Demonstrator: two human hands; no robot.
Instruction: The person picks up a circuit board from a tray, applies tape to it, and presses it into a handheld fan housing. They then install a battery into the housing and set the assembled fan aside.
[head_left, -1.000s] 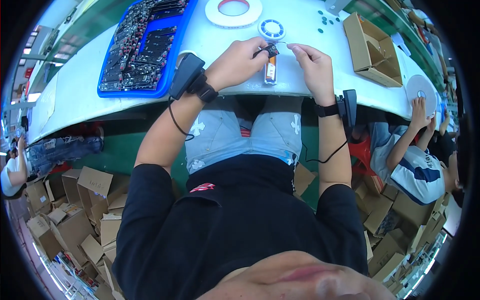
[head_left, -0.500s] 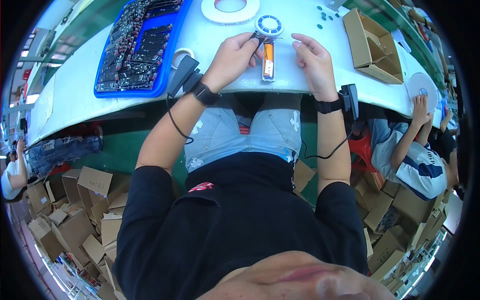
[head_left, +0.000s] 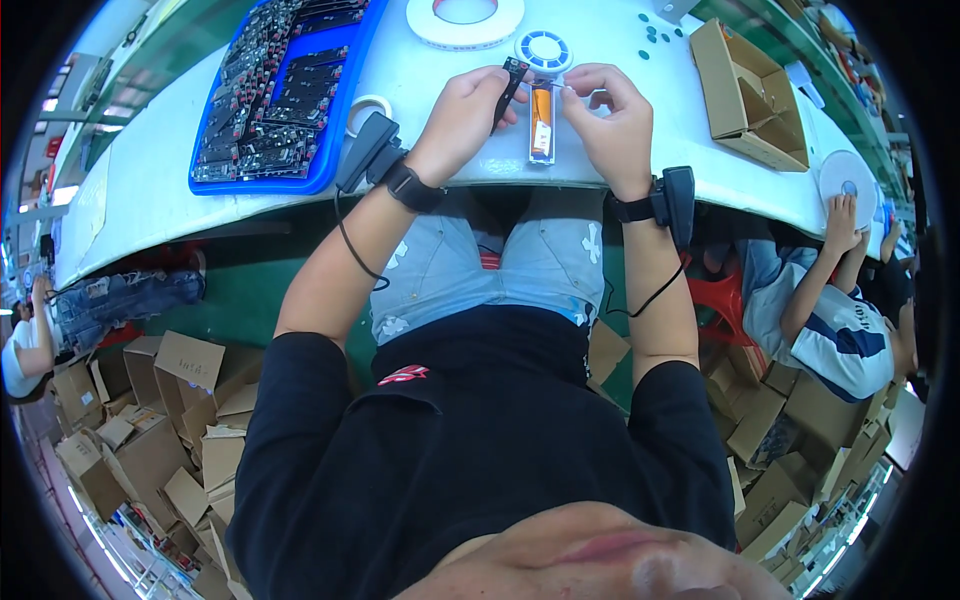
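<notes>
My left hand (head_left: 468, 112) pinches a narrow black circuit board (head_left: 511, 90), tilted with its upper end past the fingertips. Close by lies a small fan-like device: a round white head with blue segments (head_left: 544, 50) above a clear, slim case (head_left: 541, 158). Inside the case sits an orange battery (head_left: 541, 105) with a white label on its lower part. At the case's top, a thin wire (head_left: 553, 84) runs toward my right hand (head_left: 612, 118), whose thumb and forefinger close on its end. The wire's far end is too small to trace.
A blue tray (head_left: 335, 150) full of black circuit boards stands at left, beside a small tape roll (head_left: 370, 113). A larger white tape roll (head_left: 465, 22) lies behind. Right are small green discs (head_left: 651, 38), an open cardboard box (head_left: 750, 95) and a co-worker's hand (head_left: 843, 218) on a white reel (head_left: 846, 178).
My right hand has moved left to the top of the case, closing its fingers on the wire. In my left hand the circuit board has tipped more upright, showing more of its length.
</notes>
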